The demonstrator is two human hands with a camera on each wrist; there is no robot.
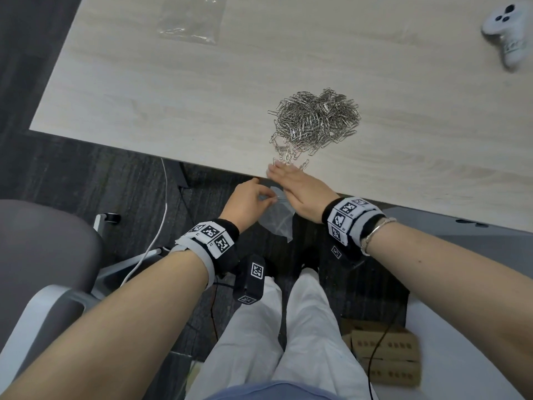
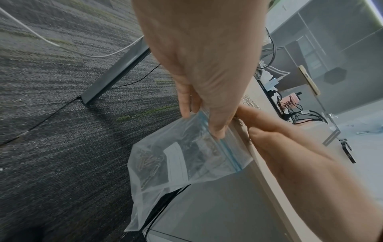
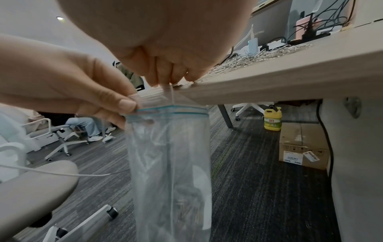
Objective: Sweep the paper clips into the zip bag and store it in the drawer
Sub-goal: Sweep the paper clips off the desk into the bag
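A heap of silver paper clips (image 1: 314, 122) lies on the light wood table (image 1: 173, 96), trailing toward its near edge. Just below that edge hangs a clear zip bag (image 1: 277, 220) with a blue seal, and my left hand (image 1: 265, 194) pinches its mouth between thumb and fingers. Several clips (image 2: 149, 163) lie at the bottom of the bag (image 2: 186, 163). My right hand (image 1: 277, 168) lies flat over the table edge with its fingertips (image 3: 165, 78) on the nearest clips, right above the bag's mouth (image 3: 170, 111). It holds nothing.
A second clear bag (image 1: 190, 21) lies at the table's far left and a white game controller (image 1: 507, 33) at its far right. A grey chair (image 1: 43, 241) stands to my left. Cardboard boxes (image 1: 386, 359), a yellow bottle (image 3: 272, 119) and cables are on the carpet.
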